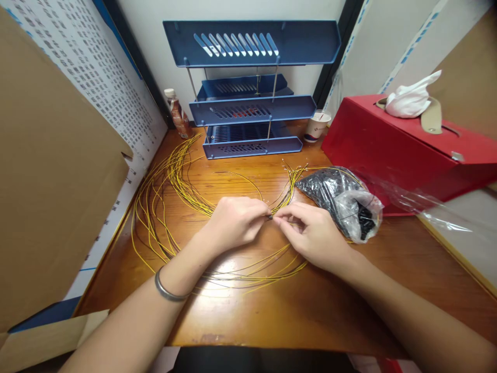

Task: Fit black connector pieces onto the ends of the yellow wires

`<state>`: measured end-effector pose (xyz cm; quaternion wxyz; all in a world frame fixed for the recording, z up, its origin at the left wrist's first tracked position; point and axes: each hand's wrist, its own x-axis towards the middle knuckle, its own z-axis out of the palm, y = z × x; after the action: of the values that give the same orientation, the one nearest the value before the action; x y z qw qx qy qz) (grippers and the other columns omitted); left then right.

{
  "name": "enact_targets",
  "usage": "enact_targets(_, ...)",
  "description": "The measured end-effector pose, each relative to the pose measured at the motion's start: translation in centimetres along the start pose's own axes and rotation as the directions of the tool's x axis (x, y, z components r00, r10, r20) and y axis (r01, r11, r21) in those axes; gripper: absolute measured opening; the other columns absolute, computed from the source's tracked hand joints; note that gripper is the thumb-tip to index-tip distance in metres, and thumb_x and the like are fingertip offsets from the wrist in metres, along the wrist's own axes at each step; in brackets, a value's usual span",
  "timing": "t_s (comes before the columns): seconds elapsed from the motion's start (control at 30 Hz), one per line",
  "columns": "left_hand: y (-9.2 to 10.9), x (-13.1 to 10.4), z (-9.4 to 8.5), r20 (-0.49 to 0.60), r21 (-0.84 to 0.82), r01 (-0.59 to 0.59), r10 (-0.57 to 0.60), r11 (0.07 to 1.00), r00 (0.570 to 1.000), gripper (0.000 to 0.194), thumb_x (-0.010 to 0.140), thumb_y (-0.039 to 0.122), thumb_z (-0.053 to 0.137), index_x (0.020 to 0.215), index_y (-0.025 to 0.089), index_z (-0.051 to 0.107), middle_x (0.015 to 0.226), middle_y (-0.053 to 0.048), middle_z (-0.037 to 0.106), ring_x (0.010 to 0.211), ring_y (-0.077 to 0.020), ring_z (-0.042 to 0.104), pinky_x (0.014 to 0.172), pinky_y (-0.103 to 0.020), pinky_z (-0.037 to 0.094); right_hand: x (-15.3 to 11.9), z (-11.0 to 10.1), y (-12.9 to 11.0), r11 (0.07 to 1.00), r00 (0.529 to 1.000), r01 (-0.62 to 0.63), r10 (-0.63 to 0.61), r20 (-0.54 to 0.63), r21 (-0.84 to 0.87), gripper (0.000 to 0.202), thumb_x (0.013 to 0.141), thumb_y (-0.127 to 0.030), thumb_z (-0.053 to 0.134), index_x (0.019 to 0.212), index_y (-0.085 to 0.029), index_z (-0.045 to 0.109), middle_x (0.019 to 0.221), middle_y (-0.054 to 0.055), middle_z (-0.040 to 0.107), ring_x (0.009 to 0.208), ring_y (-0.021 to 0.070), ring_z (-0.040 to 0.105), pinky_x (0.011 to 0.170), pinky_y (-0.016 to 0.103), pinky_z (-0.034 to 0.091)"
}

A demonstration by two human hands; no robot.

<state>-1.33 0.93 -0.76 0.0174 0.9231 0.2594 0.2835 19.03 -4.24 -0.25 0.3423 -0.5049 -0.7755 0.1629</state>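
My left hand is closed in a pinch on a small black piece at the middle of the table. Right beside it, my right hand pinches at the same spot; what lies between its fingertips is too small to make out. Yellow and dark wires fan out in a large loose coil to the left and in front of both hands. Their gathered ends point up behind the fingertips. A clear plastic bag of black parts lies open behind my right hand.
A blue three-tier rack stands at the back of the wooden table, between a bottle and a paper cup. At the right is a red tissue box. Cardboard rises on the left.
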Motion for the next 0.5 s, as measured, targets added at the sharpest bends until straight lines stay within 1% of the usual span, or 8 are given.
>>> enact_targets(0.13, -0.34, -0.09, 0.11, -0.035, 0.012, 0.014, -0.014, 1.000, 0.999, 0.018, 0.090, 0.017, 0.054, 0.088, 0.018, 0.072, 0.082, -0.005, 0.076, 0.077, -0.0172, 0.073, 0.067, -0.026, 0.055, 0.14, -0.41, 0.17, 0.999, 0.999, -0.035, 0.035, -0.022, -0.024, 0.010, 0.087, -0.018, 0.061, 0.084, -0.018, 0.071, 0.079, 0.003, 0.073, 0.065, 0.0155, 0.062, 0.062, 0.028, 0.045)
enact_targets(0.27, -0.21, -0.03, 0.08, -0.040, 0.006, 0.033, -0.032, 0.999, 0.999, 0.016, 0.091, 0.016, 0.056, 0.094, 0.018, 0.071, 0.090, -0.005, 0.078, 0.081, -0.0170, 0.074, 0.068, -0.025, 0.055, 0.23, -0.56, 0.29, 0.999, 0.999, -0.030, 0.029, -0.045, -0.025, 0.012, 0.088, -0.017, 0.060, 0.084, -0.018, 0.071, 0.078, 0.003, 0.072, 0.065, 0.0152, 0.062, 0.062, 0.028, 0.045)
enact_targets(0.4, 0.04, 0.12, 0.00, -0.032, 0.006, 0.054, -0.054, 0.999, 0.998, 0.013, 0.092, 0.023, 0.062, 0.098, 0.017, 0.071, 0.095, -0.004, 0.078, 0.084, -0.0176, 0.074, 0.069, -0.025, 0.055, 0.32, -0.58, 0.37, 1.000, 0.998, -0.015, 0.013, -0.066, -0.024, 0.013, 0.090, -0.018, 0.059, 0.087, -0.017, 0.071, 0.080, 0.003, 0.072, 0.065, 0.0144, 0.062, 0.063, 0.027, 0.045)
enact_targets(0.5, -0.02, 0.14, 0.08, -0.049, 0.017, 0.037, -0.036, 0.999, 0.998, 0.014, 0.095, 0.025, 0.060, 0.096, 0.017, 0.071, 0.094, -0.003, 0.078, 0.082, -0.0168, 0.075, 0.069, -0.025, 0.055, 0.36, -0.59, 0.46, 1.000, 0.997, 0.001, -0.002, -0.072, -0.017, 0.012, 0.091, -0.018, 0.058, 0.088, -0.017, 0.070, 0.080, 0.003, 0.072, 0.066, 0.0142, 0.062, 0.063, 0.027, 0.045)
